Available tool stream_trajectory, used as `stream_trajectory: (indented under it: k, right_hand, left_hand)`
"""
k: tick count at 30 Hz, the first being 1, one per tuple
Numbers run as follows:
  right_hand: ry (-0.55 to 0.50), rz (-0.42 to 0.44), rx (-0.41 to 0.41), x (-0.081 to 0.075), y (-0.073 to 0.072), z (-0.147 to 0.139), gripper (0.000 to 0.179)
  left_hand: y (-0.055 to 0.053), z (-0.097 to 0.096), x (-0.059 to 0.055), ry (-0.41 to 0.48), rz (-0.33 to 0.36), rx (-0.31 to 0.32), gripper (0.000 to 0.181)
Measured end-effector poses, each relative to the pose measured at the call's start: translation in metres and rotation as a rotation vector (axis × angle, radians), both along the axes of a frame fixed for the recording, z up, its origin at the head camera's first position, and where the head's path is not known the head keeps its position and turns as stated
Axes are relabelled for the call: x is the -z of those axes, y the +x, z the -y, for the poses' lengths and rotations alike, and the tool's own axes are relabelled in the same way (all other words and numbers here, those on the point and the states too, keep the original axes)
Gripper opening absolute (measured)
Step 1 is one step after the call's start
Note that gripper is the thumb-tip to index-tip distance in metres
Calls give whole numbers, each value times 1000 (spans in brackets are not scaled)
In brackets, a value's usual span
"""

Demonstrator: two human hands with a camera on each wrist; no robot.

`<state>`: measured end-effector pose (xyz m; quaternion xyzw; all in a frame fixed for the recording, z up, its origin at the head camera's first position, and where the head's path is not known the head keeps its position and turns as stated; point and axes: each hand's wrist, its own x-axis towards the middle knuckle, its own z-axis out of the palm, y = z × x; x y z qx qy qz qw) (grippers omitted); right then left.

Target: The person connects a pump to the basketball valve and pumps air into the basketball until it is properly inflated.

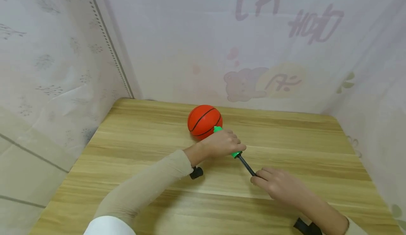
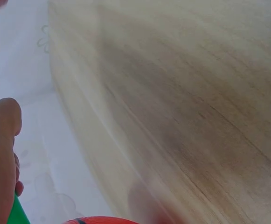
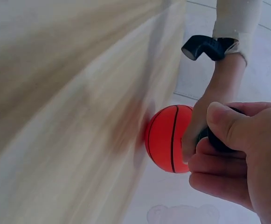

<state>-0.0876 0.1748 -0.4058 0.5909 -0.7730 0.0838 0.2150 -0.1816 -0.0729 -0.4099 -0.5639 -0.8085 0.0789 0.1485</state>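
A small orange-red basketball (image 1: 203, 119) with black lines rests toward the back of the table. My left hand (image 1: 222, 144) grips the green barrel of a hand pump (image 1: 236, 154), whose green tip overlaps the ball in the head view. A dark rod (image 1: 246, 165) extends from the barrel toward my right hand (image 1: 279, 186). In the right wrist view, thumb and fingers hold the black handle (image 3: 218, 142) at the rod's end, mostly covered by them. The left wrist view catches the green barrel (image 2: 17, 215) within the left hand's grip and the ball's top edge at the bottom.
The wood-grain table (image 1: 133, 132) meets a pale printed curtain (image 1: 177, 44) along its back edge, with more fabric at both sides. A black camera mount (image 1: 196, 173) sits on the left wrist, and another (image 1: 306, 226) on the right.
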Motion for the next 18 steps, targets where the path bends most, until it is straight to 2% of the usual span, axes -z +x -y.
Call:
stream_trajectory:
  k: [2, 9, 13, 16, 18]
  right_hand:
    - [7, -4, 1, 1, -10, 9, 56]
    - [39, -47, 12, 4, -35, 28, 23]
    - [34, -75, 16, 3, -37, 28, 43]
    - [27, -75, 11, 1, -31, 22, 57]
    - [15, -68, 2, 0, -24, 15, 56]
  left_hand:
    - [1, 1, 0, -6, -4, 2, 13]
    - [2, 0, 0, -29, -2, -8, 13]
    - [-1, 0, 0, -10, 16, -25, 13]
    - [-3, 0, -1, 15, 18, -8, 13]
    - [-4, -1, -1, 28, 20, 6, 14]
